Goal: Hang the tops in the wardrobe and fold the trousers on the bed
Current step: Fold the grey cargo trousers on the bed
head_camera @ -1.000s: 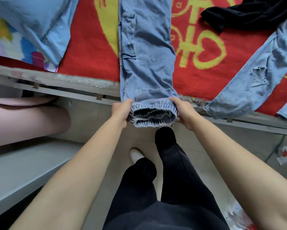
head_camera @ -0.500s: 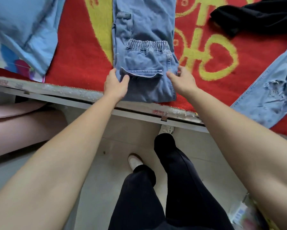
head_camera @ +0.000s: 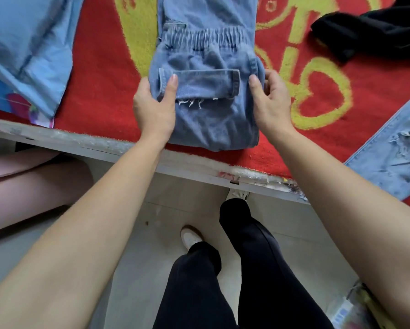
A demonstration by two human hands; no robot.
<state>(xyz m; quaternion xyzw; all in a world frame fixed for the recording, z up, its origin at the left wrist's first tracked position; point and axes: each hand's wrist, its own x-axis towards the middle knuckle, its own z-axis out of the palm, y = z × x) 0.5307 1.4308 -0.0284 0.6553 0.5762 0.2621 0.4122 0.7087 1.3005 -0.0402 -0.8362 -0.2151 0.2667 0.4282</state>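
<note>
A pair of light blue jeans (head_camera: 213,115) lies on the red and yellow blanket (head_camera: 99,74) of the bed, its lower part folded up so the elastic cuffs sit on top. My left hand (head_camera: 155,108) grips the left edge of the fold, thumb on top and fingers underneath. My right hand (head_camera: 269,100) holds the right edge with curled fingers and thumb on the denim.
A second pair of ripped light jeans (head_camera: 393,150) lies at the right. A black garment (head_camera: 370,32) sits at the top right, a pale blue top (head_camera: 28,51) at the left. The bed's white edge (head_camera: 132,148) runs across below my hands.
The cuffs hung off the bed edge in my hands. I lifted them up and forward over the jeans, making a fold; both hands now hold the fold's sides.
</note>
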